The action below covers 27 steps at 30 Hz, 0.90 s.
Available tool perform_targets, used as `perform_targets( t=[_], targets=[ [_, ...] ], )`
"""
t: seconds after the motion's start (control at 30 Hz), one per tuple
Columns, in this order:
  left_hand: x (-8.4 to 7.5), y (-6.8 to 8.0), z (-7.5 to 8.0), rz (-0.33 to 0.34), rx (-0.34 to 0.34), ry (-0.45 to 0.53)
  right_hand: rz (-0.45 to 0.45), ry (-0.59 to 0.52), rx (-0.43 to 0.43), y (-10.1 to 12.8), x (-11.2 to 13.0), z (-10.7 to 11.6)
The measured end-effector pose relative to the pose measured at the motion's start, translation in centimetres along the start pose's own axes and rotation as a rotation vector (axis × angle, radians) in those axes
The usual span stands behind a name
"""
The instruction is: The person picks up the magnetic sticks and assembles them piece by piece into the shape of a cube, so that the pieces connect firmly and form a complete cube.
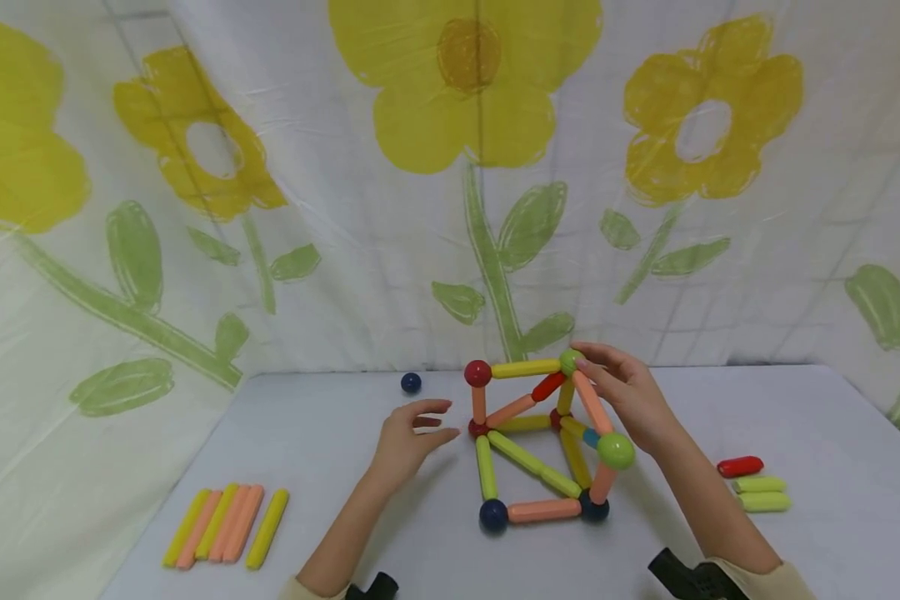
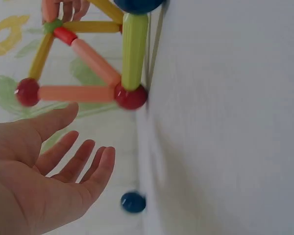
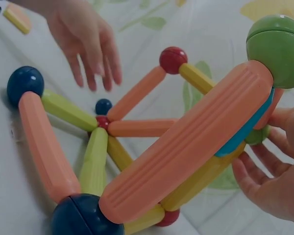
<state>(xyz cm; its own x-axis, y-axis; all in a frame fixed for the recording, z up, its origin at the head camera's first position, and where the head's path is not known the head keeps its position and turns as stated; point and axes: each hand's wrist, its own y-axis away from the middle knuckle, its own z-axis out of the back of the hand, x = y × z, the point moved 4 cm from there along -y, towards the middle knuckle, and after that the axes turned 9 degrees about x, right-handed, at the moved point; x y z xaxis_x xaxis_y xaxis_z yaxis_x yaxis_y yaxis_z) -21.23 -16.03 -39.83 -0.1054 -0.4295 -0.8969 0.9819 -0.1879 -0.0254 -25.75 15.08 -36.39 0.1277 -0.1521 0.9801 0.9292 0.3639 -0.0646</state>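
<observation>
A frame of magnetic rods and balls stands at the middle of the table, with rods in orange, yellow, lime and red. My right hand pinches the green ball at its upper back corner between thumb and fingers. A second, nearer green ball tops the right side. To the left of the frame my left hand hovers with fingers spread and holds nothing. Its fingertips are near, but apart from, the lower red ball and the upper red ball. Dark blue balls form the front corners.
A loose dark blue ball lies near the table's back edge. Several yellow and orange rods lie side by side at the left. On the right are a red rod and two lime rods. A flowered curtain hangs behind.
</observation>
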Motion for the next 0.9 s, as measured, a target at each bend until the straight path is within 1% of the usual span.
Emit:
perform_targets(
  t=[0.07,0.2,0.27,0.37,0.43,0.5,0.53,0.6,0.7,0.83,0.9],
  targets=[
    [-0.1,1.6,1.7,-0.001,-0.042,0.0,0.003,-0.003,-0.002,0.0,0.0,0.0],
    [0.3,5.1,5.5,0.047,-0.136,-0.037,0.001,-0.01,-0.005,0.0,0.1,-0.1],
    [1.0,6.9,7.4,0.099,-0.171,-0.094,-0.01,-0.012,-0.01,0.1,0.1,0.0],
    [2.7,9.6,10.0,0.197,-0.218,-0.203,-0.025,-0.015,-0.011,0.1,0.0,0.1],
    [4.1,11.2,11.6,0.283,-0.226,-0.27,-0.033,-0.018,-0.01,0.2,-0.1,0.1],
    [5.5,12.7,12.9,0.348,-0.234,-0.32,-0.036,-0.024,-0.008,0.1,-0.2,0.0],
    [6.2,13.3,13.4,0.377,-0.225,-0.339,-0.036,-0.025,-0.008,0.1,-0.2,0.0],
    [7.4,14.0,14.2,0.428,-0.2,-0.357,-0.036,-0.026,-0.01,0.1,-0.2,0.0],
    [8.7,14.5,14.7,0.474,-0.166,-0.334,-0.036,-0.021,-0.012,0.1,-0.2,0.1],
    [9.4,14.6,14.9,0.486,-0.146,-0.308,-0.036,-0.017,-0.012,0.1,-0.2,0.1],
    [9.4,14.5,14.9,0.475,-0.143,-0.317,-0.037,-0.014,-0.013,0.1,-0.2,0.2]
  ],
)
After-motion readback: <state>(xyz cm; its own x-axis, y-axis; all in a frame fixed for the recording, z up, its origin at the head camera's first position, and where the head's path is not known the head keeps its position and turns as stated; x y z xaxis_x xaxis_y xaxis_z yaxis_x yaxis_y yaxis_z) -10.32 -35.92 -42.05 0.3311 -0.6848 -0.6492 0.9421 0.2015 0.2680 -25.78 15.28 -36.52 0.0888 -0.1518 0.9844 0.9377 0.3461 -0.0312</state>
